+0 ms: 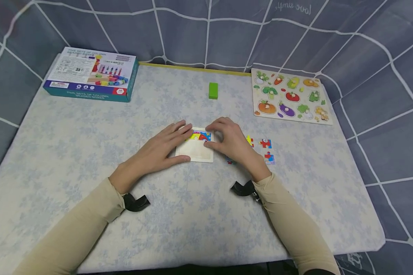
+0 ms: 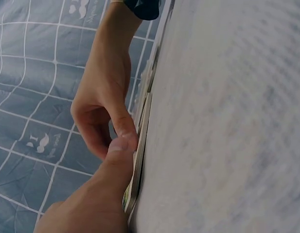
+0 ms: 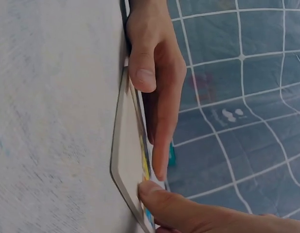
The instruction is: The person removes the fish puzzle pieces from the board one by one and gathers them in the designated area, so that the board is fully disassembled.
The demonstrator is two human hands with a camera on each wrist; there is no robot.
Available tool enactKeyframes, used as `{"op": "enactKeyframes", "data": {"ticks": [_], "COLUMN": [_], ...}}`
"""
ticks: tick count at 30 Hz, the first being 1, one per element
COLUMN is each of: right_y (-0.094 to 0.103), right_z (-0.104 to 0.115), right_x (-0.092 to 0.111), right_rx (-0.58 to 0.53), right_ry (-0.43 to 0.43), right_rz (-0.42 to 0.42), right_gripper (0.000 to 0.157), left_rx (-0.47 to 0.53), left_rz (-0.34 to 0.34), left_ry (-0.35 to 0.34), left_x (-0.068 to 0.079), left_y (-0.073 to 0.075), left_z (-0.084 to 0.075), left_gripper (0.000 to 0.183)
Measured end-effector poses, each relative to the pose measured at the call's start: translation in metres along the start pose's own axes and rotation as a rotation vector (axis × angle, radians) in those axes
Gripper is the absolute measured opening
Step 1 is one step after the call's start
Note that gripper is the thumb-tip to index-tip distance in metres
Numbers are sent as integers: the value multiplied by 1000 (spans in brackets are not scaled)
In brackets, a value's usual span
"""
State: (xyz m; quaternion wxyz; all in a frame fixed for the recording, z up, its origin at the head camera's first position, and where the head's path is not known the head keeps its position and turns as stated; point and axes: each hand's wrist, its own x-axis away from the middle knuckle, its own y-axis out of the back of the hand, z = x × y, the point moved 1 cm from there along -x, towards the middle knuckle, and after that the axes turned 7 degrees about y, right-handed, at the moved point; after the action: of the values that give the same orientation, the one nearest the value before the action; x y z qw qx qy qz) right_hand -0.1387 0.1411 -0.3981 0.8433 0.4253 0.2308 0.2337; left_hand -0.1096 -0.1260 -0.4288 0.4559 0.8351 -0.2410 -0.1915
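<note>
A small wooden puzzle tray point(image 1: 200, 153) lies on the table, its top row holding colourful puzzle pieces point(image 1: 195, 135) in yellow, red and blue. My left hand point(image 1: 158, 147) rests over the tray's left side with fingers extended, hiding part of that row. At the upper right corner, my right hand point(image 1: 231, 141) has curved fingers and thumb around a blue-and-red puzzle piece point(image 1: 204, 136). The right wrist view shows that thumb point(image 3: 162, 196) at the tray edge point(image 3: 121, 145). Loose puzzle pieces point(image 1: 265, 143) lie right of the right hand, some partly hidden by it.
A green block point(image 1: 213, 91) stands beyond the tray. A vegetable peg puzzle board point(image 1: 277, 84) lies at the back right. The boxed bead set point(image 1: 89, 74) occupies the back left. A grid-patterned curtain point(image 1: 186, 34) hangs behind the table point(image 1: 179, 229).
</note>
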Motion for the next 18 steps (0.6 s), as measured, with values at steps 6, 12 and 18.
{"op": "enactKeyframes", "data": {"ticks": [6, 12, 18], "right_y": [-4, -8, -11], "right_z": [2, 8, 12], "right_x": [3, 4, 1], "right_rx": [78, 224, 320], "right_ry": [17, 90, 178], "right_rz": [13, 30, -36], "right_gripper": [37, 36, 28], "left_rx": [-103, -104, -114], "left_rz": [71, 87, 82], "left_ry": [-24, -14, 4], "left_x": [-1, 0, 0], "left_y": [-4, -5, -3], "left_z": [-1, -2, -2], "left_gripper": [85, 84, 85]}}
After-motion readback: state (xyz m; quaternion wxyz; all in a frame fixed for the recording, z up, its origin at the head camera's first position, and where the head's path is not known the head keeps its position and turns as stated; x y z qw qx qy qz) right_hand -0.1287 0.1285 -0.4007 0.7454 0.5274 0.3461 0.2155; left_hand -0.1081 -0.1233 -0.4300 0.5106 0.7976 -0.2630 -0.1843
